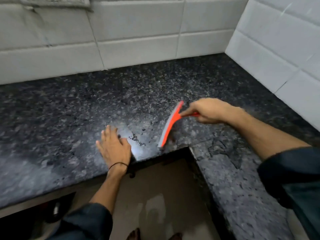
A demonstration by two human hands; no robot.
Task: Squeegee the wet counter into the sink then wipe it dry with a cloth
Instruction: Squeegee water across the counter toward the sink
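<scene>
The right grip [209, 110] is grasping the handle of the orange squeegee [170, 125], fingers curled around the thin red shaft. The squeegee blade is lying diagonally on the table [69, 110], its grey rubber edge facing left and its lower end sitting just beside the inner corner of the L-shaped front edge. Motion blur is softening the outline of the blade.

The left grip [114, 148] is released: it is resting palm-down on the table with straight, spread fingers, near the front edge and to the left of the squeegee. A thin black band [118, 165] is circling its wrist. Both forearms are showing below dark rolled sleeves [90, 220].

Water droplets [138, 141] are lying on the dark speckled stone between the left grip and the blade, and a bright reflection is showing on the wet patch there.

White wall tiles [138, 32] are bordering the table at the back and on the right, meeting in the corner. The brown floor [155, 196] is showing below the table edge, with the person's feet [135, 234] at the bottom of the view.
</scene>
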